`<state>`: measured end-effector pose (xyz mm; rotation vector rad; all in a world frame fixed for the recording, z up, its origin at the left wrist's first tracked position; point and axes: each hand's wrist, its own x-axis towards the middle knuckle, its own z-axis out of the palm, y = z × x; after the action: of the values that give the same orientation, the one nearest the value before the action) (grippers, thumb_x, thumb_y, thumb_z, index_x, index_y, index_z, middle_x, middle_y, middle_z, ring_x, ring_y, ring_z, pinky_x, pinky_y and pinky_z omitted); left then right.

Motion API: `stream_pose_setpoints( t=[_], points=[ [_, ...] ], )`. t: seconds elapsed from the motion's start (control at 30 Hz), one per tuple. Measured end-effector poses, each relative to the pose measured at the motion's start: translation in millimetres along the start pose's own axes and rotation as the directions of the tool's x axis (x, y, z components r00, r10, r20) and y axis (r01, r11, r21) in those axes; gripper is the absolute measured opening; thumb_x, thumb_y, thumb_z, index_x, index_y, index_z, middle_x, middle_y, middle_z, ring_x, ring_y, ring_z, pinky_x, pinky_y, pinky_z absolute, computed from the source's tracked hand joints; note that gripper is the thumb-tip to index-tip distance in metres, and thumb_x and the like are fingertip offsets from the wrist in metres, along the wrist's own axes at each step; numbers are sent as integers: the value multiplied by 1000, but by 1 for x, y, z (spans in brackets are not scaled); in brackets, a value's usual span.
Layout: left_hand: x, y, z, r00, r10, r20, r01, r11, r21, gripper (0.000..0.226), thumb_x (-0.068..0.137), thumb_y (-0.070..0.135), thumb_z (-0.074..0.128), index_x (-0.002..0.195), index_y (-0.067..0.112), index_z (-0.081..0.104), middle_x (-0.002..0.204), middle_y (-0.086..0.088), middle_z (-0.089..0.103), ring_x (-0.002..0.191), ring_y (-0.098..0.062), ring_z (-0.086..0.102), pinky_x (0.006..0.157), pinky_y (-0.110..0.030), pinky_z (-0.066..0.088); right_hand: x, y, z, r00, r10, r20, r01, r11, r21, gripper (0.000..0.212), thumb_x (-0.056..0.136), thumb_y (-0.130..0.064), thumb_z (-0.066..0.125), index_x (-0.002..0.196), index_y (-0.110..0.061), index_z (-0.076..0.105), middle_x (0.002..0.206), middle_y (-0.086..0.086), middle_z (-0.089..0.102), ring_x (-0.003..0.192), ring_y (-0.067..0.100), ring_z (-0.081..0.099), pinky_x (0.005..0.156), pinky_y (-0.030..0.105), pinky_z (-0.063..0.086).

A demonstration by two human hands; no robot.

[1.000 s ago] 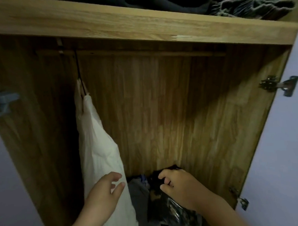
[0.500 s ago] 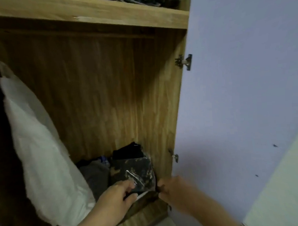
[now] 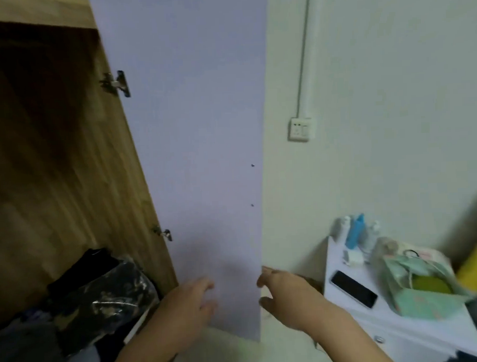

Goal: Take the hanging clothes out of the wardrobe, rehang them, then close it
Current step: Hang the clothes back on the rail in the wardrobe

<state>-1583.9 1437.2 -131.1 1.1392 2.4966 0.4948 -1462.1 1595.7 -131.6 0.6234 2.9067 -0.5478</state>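
Door point(image 3: 198, 155): open, centre frame, view swung right to it from wardrobe point(image 3: 53, 161) interior | right hand point(image 3: 286, 296): grip now curls on door's free edge, lower centre | left hand point(image 3: 188, 309): off the clothes point(image 3: 100, 293), fingers loose, holds nothing, near door face | phase: closing likely starting | lower right: phone point(image 3: 354, 288) on surface point(image 3: 418, 326).

No text, label, brand or number can be read anywhere. The bottles point(image 3: 355, 231) and the green box point(image 3: 419, 285), at about four o'clock, are too blurred to show any print.
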Motion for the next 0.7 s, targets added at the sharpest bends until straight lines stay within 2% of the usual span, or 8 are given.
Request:
stream_pose_setpoints(
  t=[0.1,0.2,0.33,0.4,0.47,0.6,0.7],
  points=[
    [3,31,18,990,131,55,-132,991,28,36,97,30,44,132,21,43,136,5,44,119,-12,48,95,-20,38,-39,29,3,993,113,-42,-111,993,51,44,92,-29,50,135,-23,45,134,5,52,119,26,50,96,34,44],
    [6,71,39,966,234,107,-240,969,50,37,98,31,42,133,22,41,138,7,41,123,-10,44,95,-17,34,-82,62,1,970,231,-81,-228,972,51,40,93,-29,49,132,-18,48,134,8,49,122,27,46,98,32,40],
    [7,133,72,912,384,145,-394,918,47,40,88,51,41,119,29,48,118,16,46,118,-6,49,93,-16,34,-139,107,-6,916,389,-97,-383,921,69,37,95,-28,46,130,-16,48,132,10,48,121,28,45,98,34,39],
    [9,165,88,880,448,157,-458,888,36,27,92,40,47,116,29,50,115,15,49,114,-5,51,90,-16,35,-164,133,-11,885,452,-110,-442,891,98,38,95,-29,47,132,-18,47,131,9,48,121,27,46,96,33,39],
    [12,198,105,852,495,172,-508,860,41,28,93,32,51,121,24,52,120,12,52,113,-6,51,92,-16,36,-190,159,-15,853,508,-124,-495,861,117,40,96,-31,47,134,-19,45,133,9,48,123,26,44,97,32,38],
    [18,273,144,793,562,235,-588,807,53,32,93,35,49,124,24,50,124,8,52,112,-9,53,93,-21,39,-246,218,-19,785,608,-121,-593,793,136,39,95,-30,46,133,-18,45,130,10,48,120,29,45,93,35,40],
    [20,334,179,744,602,291,-637,770,34,31,94,36,48,123,25,50,127,7,52,114,-9,52,95,-22,40,-291,265,-23,727,674,-130,-659,739,141,33,89,-26,48,120,-16,55,122,12,54,114,31,51,84,33,43]
  ],
)
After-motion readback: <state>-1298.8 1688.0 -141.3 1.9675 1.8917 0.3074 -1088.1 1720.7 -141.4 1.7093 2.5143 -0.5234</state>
